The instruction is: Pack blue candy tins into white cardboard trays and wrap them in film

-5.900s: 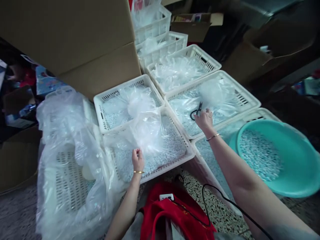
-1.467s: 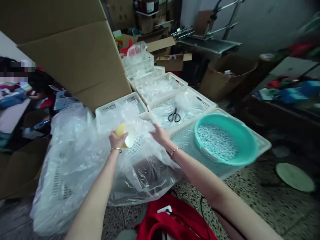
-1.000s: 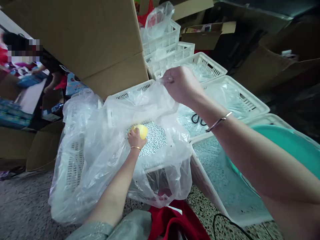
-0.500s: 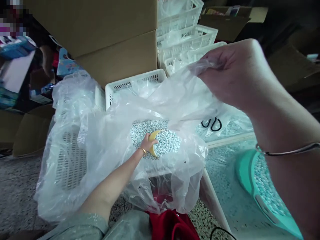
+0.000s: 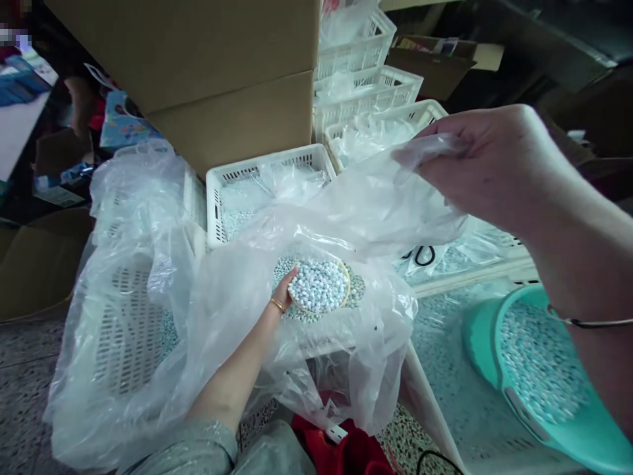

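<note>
Terrazzo floor [image 5: 410,439], left fingers [image 5: 287,282] cupping yellow scoop [image 5: 347,285] of pellets [image 5: 316,285], right fingers [image 5: 435,155] pinching clear liner [image 5: 237,310]

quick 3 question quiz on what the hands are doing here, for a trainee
1. What does the right hand pinch? A) the clear plastic liner B) a pair of scissors C) a cardboard flap
2. True or false: the left hand holds a yellow cup filled with pale beads.
3. Fill in the blank: the round basin at lower right, holding more beads, is ____ in colour.

Key: 1 A; 2 true; 3 teal
</note>
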### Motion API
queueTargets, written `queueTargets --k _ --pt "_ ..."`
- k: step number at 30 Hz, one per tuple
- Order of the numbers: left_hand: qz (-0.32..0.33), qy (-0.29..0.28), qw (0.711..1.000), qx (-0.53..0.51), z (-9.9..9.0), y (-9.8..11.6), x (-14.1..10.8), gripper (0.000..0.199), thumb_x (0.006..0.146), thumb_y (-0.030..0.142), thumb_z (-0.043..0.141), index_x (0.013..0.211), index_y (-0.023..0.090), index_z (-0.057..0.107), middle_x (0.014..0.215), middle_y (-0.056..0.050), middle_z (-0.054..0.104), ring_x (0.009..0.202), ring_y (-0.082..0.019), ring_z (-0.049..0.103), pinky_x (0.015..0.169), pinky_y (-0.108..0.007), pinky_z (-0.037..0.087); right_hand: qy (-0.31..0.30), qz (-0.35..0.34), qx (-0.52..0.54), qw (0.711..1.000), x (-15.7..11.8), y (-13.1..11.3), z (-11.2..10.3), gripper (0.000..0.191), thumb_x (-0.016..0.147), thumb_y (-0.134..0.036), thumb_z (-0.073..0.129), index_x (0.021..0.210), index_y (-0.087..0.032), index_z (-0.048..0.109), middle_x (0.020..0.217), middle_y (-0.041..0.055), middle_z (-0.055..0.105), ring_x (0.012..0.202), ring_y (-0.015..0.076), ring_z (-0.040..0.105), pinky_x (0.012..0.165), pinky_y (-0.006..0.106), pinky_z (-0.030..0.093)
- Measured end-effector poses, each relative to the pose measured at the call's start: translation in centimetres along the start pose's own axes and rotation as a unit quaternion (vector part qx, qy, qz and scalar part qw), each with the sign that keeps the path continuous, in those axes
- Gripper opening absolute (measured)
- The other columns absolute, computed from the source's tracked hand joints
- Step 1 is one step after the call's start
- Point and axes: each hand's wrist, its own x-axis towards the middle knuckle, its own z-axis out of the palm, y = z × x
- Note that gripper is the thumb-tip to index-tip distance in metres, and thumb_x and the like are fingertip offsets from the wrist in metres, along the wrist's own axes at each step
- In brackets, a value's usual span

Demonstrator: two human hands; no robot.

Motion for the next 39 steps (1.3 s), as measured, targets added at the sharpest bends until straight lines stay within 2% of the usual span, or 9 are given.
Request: queueTargets --k 6,14,21,25,28,30,32,36,39 --pt "0.044 0.04 0.998 0.024 -0.3 1.6 -4.5 0.043 0.079 0.044 0.064 0.11 0.015 0.065 0.102 -0.009 0.074 0.104 -0.027 0.067 0.094 -0.041 0.052 -0.013 0.057 0.078 0.995 -3.3 0.2 -1.3 0.056 0.074 -0.04 0.074 0.124 -0.023 0.059 0.059 -0.0046 0.053 0.045 0.0072 0.049 0.044 0.022 0.033" --pt "0.065 0.028 0.997 -0.012 2.9 3.4 -14.1 0.051 0.083 0.051 0.057 0.12 0.017 0.06 0.112 -0.01 0.071 0.11 -0.029 0.063 0.095 -0.047 0.051 -0.015 0.081 0.128 0.988 -3.0 3.2 -2.1 0.032 0.076 -0.04 0.07 0.095 -0.014 0.068 0.057 -0.001 0.051 0.048 0.0112 0.047 0.049 0.029 0.041" --pt "0.129 0.105 0.986 0.015 5.5 3.4 -17.3 0.049 0.079 0.052 0.06 0.118 0.022 0.061 0.118 -0.009 0.068 0.112 -0.031 0.062 0.089 -0.05 0.053 -0.065 0.047 0.124 0.989 -7.5 6.8 -4.0 0.047 0.073 -0.054 0.07 0.101 -0.017 0.067 0.064 0.0019 0.058 0.056 0.016 0.055 0.053 0.029 0.044" --pt "0.192 0.113 0.975 0.023 7.3 2.6 -20.3 0.046 0.077 0.047 0.063 0.117 0.024 0.063 0.122 -0.007 0.067 0.12 -0.031 0.057 0.092 -0.051 0.053 -0.049 0.074 0.111 0.99 -12.3 10.7 -7.5 0.055 0.077 -0.061 0.061 0.11 -0.017 0.065 0.084 0.0079 0.065 0.069 0.0188 0.06 0.061 0.032 0.049" --pt "0.213 0.132 0.967 0.045 8.8 1.6 -23.9 0.041 0.078 0.045 0.061 0.115 0.027 0.065 0.125 -0.004 0.065 0.128 -0.031 0.05 0.096 -0.053 0.052 0.063 0.13 0.04 0.989 -18.7 16.4 -11.3 0.063 0.081 -0.066 0.052 0.123 -0.019 0.058 0.118 0.0159 0.06 0.102 0.0292 0.06 0.084 0.043 0.051" --pt "0.221 0.156 0.96 0.071 9.8 0.8 -26.4 0.037 0.079 0.044 0.06 0.113 0.03 0.066 0.124 -0.002 0.066 0.132 -0.032 0.046 0.097 -0.055 0.051 0.174 0.219 -0.081 0.957 -24.7 20.6 -13.5 0.073 0.08 -0.069 0.048 0.136 -0.021 0.048 0.136 0.0205 0.047 0.127 0.0368 0.043 0.1 0.051 0.041" --pt "0.221 0.176 0.954 0.098 10.9 -0.1 -28.8 0.037 0.078 0.042 0.058 0.114 0.034 0.066 0.121 0.0 0.067 0.134 -0.032 0.043 0.097 -0.058 0.051 0.205 0.352 -0.159 0.899 -30.9 24.2 -14.6 0.088 0.078 -0.073 0.046 0.146 -0.018 0.033 0.143 0.0266 0.037 0.135 0.0411 0.032 0.106 0.054 0.035" --pt "0.195 0.202 0.953 0.116 13.5 -1.6 -32.3 0.039 0.079 0.039 0.056 0.117 0.035 0.064 0.116 -0.001 0.07 0.133 -0.033 0.045 0.097 -0.057 0.051 0.135 0.524 -0.093 0.836 -39.7 27.8 -13.2 0.114 0.069 -0.077 0.053 0.151 -0.008 0.016 0.13 0.0312 0.047 0.116 0.0486 0.053 0.089 0.059 0.048" --pt "0.176 0.188 0.96 0.11 16.4 -2.4 -33.6 0.044 0.08 0.035 0.056 0.124 0.031 0.06 0.113 -0.004 0.072 0.124 -0.033 0.054 0.096 -0.056 0.052 0.102 0.554 0.144 0.813 -41.3 28.2 -10.5 0.11 0.072 -0.071 0.056 0.152 -0.012 0.008 0.109 0.0225 0.063 0.077 0.0363 0.069 0.061 0.045 0.057"
